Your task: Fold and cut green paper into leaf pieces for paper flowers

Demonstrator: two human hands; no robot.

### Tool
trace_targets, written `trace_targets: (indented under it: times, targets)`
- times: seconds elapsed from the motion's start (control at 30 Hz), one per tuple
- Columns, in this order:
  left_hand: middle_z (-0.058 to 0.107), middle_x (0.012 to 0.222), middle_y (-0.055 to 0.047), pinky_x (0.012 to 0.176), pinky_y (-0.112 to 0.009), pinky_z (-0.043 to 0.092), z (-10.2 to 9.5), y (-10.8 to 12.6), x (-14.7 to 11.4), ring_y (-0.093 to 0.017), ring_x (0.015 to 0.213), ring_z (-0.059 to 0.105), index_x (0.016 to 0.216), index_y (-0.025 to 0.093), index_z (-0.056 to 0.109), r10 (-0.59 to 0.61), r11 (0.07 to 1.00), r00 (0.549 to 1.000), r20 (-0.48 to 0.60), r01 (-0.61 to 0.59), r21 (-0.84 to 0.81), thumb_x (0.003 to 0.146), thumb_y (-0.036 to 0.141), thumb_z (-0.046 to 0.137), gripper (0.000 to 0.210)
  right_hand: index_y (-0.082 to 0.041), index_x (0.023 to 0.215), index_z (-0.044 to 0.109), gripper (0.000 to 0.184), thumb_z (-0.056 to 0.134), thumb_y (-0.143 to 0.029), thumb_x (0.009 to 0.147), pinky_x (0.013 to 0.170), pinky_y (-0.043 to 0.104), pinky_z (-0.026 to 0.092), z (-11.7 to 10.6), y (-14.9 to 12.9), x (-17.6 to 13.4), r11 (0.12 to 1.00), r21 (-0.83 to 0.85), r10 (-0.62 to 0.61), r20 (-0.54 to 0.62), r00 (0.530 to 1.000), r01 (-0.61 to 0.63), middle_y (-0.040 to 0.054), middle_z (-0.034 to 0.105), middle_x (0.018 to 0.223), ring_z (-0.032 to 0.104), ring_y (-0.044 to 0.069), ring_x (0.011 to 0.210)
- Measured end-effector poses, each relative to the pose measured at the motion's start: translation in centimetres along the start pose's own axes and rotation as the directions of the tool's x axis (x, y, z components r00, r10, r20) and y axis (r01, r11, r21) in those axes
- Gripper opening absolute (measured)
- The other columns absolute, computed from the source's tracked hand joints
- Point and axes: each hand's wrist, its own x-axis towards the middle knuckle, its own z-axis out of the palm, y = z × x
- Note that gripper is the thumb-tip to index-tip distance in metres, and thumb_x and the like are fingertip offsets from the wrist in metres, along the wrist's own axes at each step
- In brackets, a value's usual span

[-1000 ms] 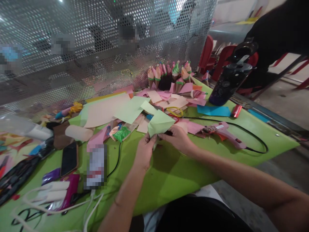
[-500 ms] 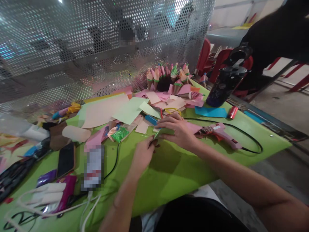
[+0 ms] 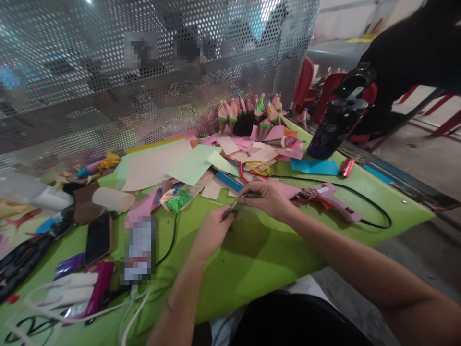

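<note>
That thin paper (image 3: 235,204) is right between the hands, almost edge-on, slanting near-left to far-right. Left hand (image 3: 214,229) pinches its near end, right hand (image 3: 269,200) the far; neither's closer, tbh.

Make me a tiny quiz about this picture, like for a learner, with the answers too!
1. True or false: the glue gun lies nearer the right hand than the left hand.
2. What are both hands holding?
3. The table is: A) red B) green C) black.

Key: 1. True. 2. Paper. 3. B.
</note>
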Motion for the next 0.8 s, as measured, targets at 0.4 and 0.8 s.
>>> trace_targets:
  times: [0.4, 0.8]
  targets:
    - [0.057, 0.05, 0.002, 0.057, -0.026, 0.037, -1.3, 0.7, -0.1, -0.016, 0.054, 0.053, 0.073, 0.022, 0.069, -0.001, 1.0, 0.999, -0.053, 0.001, 0.007, 0.084, 0.046, 0.058, 0.029, -0.021, 0.07, 0.072, 0.016, 0.075, -0.037, 0.069, 0.069, 0.03, 0.045, -0.2, 0.1, 0.1, 0.957, 0.267, 0.14, -0.093, 0.986, -0.111, 0.0, 0.067, 0.07, 0.058, 0.018, 0.071]
    - [0.072, 0.068, -0.004, 0.054, -0.024, 0.04, -1.6, 0.4, -0.1, -0.012, 0.052, 0.048, 0.087, 0.018, 0.074, -0.017, 0.981, 0.995, -0.097, -0.002, -0.193, 0.084, 0.042, 0.061, 0.027, -0.02, 0.069, 0.07, 0.025, 0.074, -0.045, 0.07, 0.067, 0.03, 0.043, -0.5, -0.1, 0.2, 0.955, 0.282, 0.136, -0.134, 0.982, -0.094, 0.0001, 0.063, 0.067, 0.056, 0.017, 0.069]
